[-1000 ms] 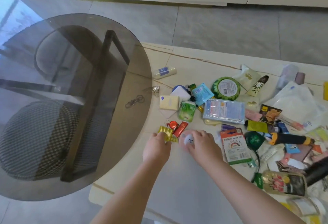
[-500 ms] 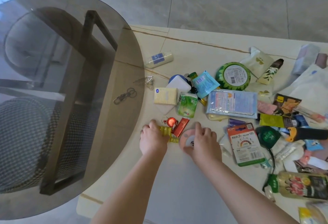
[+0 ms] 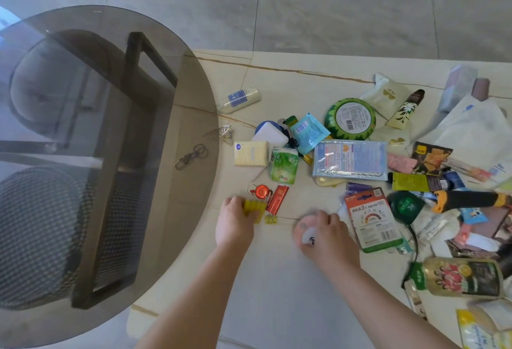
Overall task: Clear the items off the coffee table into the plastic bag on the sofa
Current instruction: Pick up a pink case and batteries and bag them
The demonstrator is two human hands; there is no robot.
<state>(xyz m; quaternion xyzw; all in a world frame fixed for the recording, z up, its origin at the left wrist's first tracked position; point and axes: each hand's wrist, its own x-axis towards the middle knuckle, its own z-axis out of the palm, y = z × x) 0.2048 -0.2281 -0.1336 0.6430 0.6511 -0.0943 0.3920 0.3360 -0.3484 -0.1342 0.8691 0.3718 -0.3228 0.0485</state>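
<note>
The cream marble coffee table (image 3: 277, 287) carries a spread of small items. My left hand (image 3: 234, 224) grips a small yellow packet (image 3: 252, 208) near the table's left side. My right hand (image 3: 328, 238) holds a round pink-and-white case (image 3: 306, 231) with black marks on it. Between the hands lie a red keyring reel (image 3: 260, 191), a red stick packet (image 3: 278, 199) and a yellow binder clip (image 3: 271, 219). The plastic bag and the sofa are out of view.
A round smoked-glass table top (image 3: 83, 155) overlaps the left end, with a metal key clip (image 3: 191, 154) on it. To the right lie a green round tin (image 3: 350, 119), a blue mask pack (image 3: 350, 159), an orange card pack (image 3: 372, 218) and a drink bottle (image 3: 457, 276).
My left hand has closed round the yellow packet and lifted its end. My right hand has drawn the round case slightly towards me. The camera has tilted down.
</note>
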